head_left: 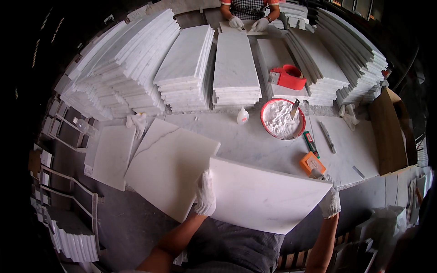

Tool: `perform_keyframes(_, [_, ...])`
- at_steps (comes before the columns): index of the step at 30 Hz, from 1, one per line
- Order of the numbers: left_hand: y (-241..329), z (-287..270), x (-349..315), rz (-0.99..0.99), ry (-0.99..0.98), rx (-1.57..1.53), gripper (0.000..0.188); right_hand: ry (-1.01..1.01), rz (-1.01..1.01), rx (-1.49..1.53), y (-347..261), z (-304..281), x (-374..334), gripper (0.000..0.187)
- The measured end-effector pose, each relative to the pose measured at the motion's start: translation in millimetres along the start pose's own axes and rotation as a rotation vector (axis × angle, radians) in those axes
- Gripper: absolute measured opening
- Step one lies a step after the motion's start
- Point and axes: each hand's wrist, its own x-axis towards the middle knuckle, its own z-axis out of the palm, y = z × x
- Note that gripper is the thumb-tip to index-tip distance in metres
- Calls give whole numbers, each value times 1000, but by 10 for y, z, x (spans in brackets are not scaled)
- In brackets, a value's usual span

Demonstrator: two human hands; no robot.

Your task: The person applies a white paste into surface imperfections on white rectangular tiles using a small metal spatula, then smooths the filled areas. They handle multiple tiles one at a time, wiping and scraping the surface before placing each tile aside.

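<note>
A white marble slab (266, 195) is held up, tilted, at the front of the worktable. My left hand (206, 195), in a white knitted glove, grips its left edge. At the opposite end my gloved right hand (330, 202) is closed around the right edge, with part of the fingers behind the stone. A second slab (175, 152) with a grey vein lies on the table just left of my left hand, partly overlapped by the held one. Close beyond my right hand are an orange box (313, 163) and a green-and-red utility knife (311, 144).
A red-rimmed bowl of white paste (281, 120) with a scraper stands mid-table beside a small white bottle (242, 116). Tall stacks of slabs (236, 59) line the back; a red tape dispenser (287, 77) rests on one. A co-worker's gloved hands (259, 24) work beyond. A cardboard box (387, 132) stands right.
</note>
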Motion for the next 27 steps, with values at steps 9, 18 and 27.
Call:
perform_keyframes(9, [2, 172, 50, -80, 100, -54, 32, 174, -236, 95, -33, -127, 253, 19])
perform_keyframes(18, [49, 361, 192, -11, 138, 136, 27, 211, -272, -57, -202, 18, 293, 21])
perform_keyframes(27, [203, 521, 203, 48, 179, 317, 29, 350, -398, -168, 304, 465, -57, 29])
